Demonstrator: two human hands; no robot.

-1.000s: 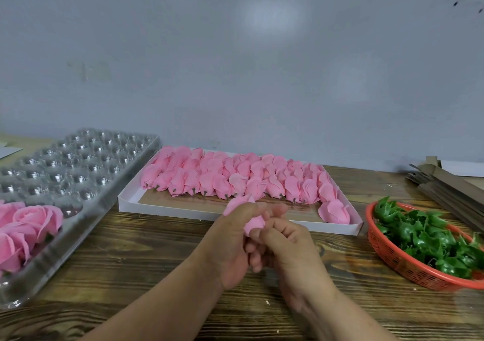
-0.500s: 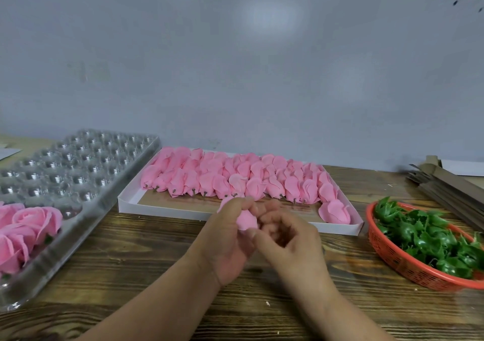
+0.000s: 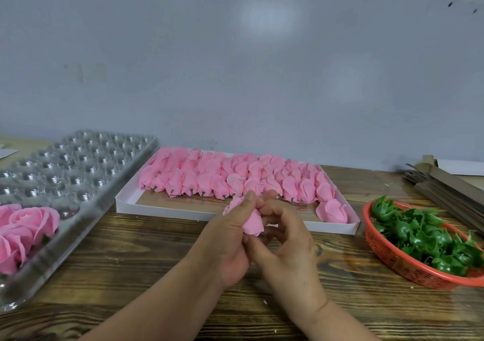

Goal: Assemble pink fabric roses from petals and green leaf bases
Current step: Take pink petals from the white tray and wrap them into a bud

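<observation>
Since a second ago the pink bud (image 3: 252, 221) has tipped more upright between both hands, above the tabletop (image 3: 131, 257). Left hand (image 3: 227, 238) fingers pinch it, right hand (image 3: 285, 236) fingers curl around its base. I'd keep the petals snug before grabbing a green leaf base (image 3: 424, 236)

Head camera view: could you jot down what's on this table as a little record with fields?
Left hand: grips a pink rose bud
Right hand: fingers curled at the bud's base
White tray: rows of pink buds
Red basket: green leaf bases, at the right
Clear plastic tray: finished roses at its near end, left
Surface: wooden table
</observation>
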